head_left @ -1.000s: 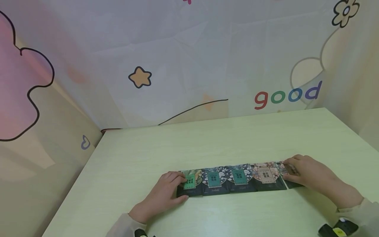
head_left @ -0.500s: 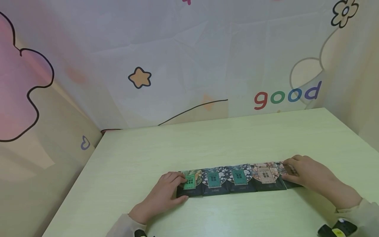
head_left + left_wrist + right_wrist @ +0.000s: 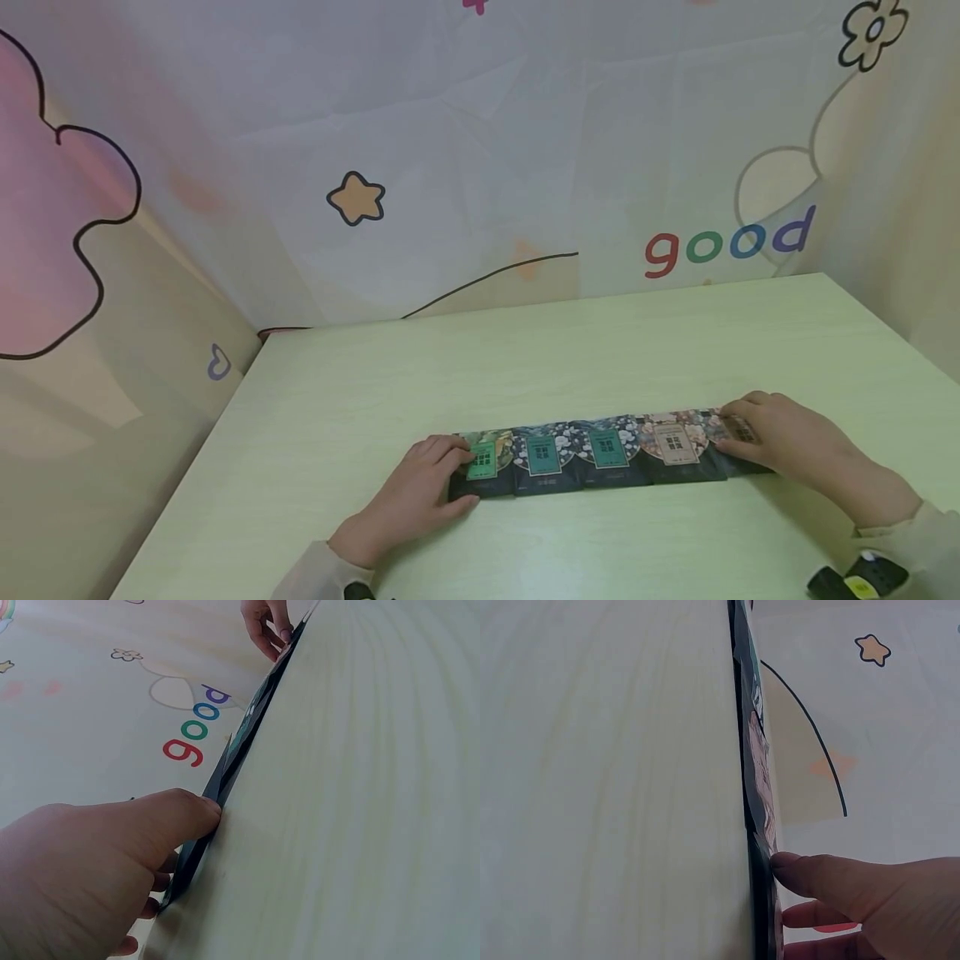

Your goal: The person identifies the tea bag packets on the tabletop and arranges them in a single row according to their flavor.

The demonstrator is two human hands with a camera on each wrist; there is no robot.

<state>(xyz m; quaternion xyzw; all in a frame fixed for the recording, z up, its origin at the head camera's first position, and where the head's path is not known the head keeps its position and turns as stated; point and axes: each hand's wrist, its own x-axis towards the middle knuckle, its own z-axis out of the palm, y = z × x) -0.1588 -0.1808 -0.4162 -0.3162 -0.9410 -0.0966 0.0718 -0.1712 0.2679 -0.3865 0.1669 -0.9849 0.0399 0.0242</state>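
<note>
Several flat sachets, dark at the bottom with floral tops and small label panels, form a side-by-side row on the table. My left hand [image 3: 416,492] rests at the left end, fingertips on the green-labelled sachet [image 3: 495,482] and thumb by its near edge. In the left wrist view, the thumb touches the dark edge of the row. At the other end, my right hand [image 3: 806,446] touches the last sachet [image 3: 742,465] with thumb and fingertips, covering part of it. Between them lie two teal-labelled sachets [image 3: 611,475] and a pink-labelled sachet [image 3: 682,472].
The pale wooden table [image 3: 450,375] extends behind and in front of the row. A printed cloth backdrop [image 3: 487,167] stands along its far side, with more cloth at both sides. Dark straps [image 3: 862,579] sit at the wrists.
The narrow gap between the pink-labelled sachet and the last one on the right has closed. My right hand shifts only slightly; the left hand stays in place.
</note>
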